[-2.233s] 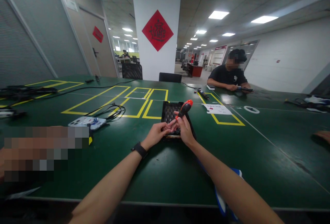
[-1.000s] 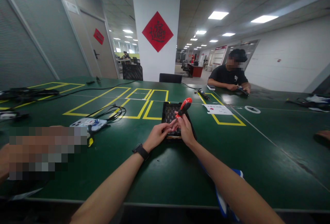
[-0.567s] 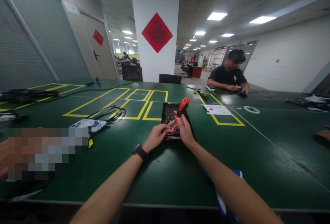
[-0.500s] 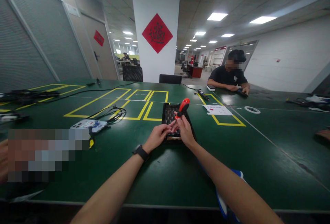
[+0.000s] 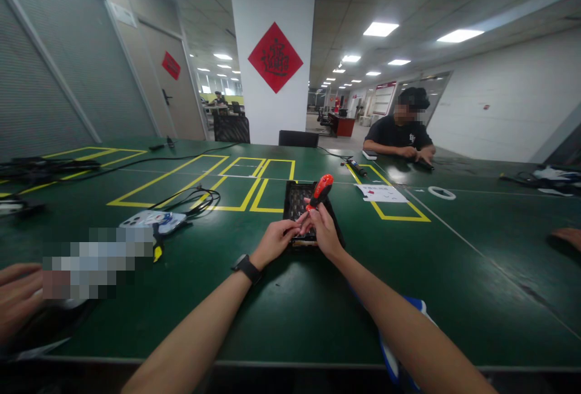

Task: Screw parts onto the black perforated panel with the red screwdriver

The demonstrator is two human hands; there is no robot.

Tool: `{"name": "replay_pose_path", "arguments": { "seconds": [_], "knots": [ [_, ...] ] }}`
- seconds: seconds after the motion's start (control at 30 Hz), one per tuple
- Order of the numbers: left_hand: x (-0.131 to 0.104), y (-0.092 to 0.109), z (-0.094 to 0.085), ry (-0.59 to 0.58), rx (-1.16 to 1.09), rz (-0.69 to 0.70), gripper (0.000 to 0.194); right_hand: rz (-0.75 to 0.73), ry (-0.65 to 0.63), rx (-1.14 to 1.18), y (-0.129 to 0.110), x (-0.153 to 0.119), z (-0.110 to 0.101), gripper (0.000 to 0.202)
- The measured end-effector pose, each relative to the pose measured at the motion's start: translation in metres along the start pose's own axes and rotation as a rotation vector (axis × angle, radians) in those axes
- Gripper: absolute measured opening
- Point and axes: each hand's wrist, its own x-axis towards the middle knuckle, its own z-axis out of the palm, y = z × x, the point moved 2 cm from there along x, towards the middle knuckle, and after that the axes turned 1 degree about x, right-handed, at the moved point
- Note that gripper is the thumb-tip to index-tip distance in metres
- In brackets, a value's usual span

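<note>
- We see the right hand (image 5: 325, 232) closed around the lower part of a screwdriver (image 5: 319, 190), fingers wrapped on it while the red and black handle sticks up and away from the hand, tilted toward the far right.
- The screwdriver's long axis runs from that raised handle down and back toward us; its thin shaft ends between the two hands, just left of the right hand's fingers.
- The left hand (image 5: 274, 240) sits touching or almost touching the right one, its fingers pinched together at the shaft's lower end. We cannot tell whether it holds a small part there or only steadies the tip; the spot is too small to read.
- Both hands are equally close to the screwdriver's tip, but only the right one carries the tool's weight.
- Directly beyond and under the hands lies a black tray (image 5: 296, 199) on the green table (image 5: 281, 303), its long side running away from us.
- Well to the left of the left hand we see a phone (image 5: 153, 220) with a loop of black cable (image 5: 190, 195) beyond it.
- Another person's hand (image 5: 18, 297) rests at the table's near left edge, well apart from ours.
- Far beyond the right hand, a person in a black shirt (image 5: 400, 134) sits at the table.
</note>
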Motion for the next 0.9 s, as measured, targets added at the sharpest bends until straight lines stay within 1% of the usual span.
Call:
{"name": "replay_pose_path", "arguments": {
  "seconds": [0.17,0.33,0.6,0.8,0.9],
  "knots": [
    [0.0013,0.0,0.0001,0.042,-0.01,-0.023,0.022,-0.012,0.013,-0.006,-0.0009,0.0,-0.0011,0.036],
    [0.0022,-0.0003,0.0016,-0.001,-0.041,-0.061,0.02,-0.015,-0.005,0.0,-0.0012,-0.0013,0.0004,0.035],
    [0.0004,0.0008,-0.0002,-0.013,-0.03,-0.007,0.024,-0.008,-0.001,-0.014,0.0016,0.0017,-0.0015,0.035],
    [0.0012,0.0032,0.0014,0.049,-0.016,-0.046,0.023,-0.024,0.001,-0.029,0.0002,0.0004,-0.0006,0.033],
    [0.0011,0.0024,0.0019,0.047,-0.012,-0.056,0.024,-0.026,-0.011,-0.021,-0.0007,-0.0006,0.0007,0.034]
  ]
}}
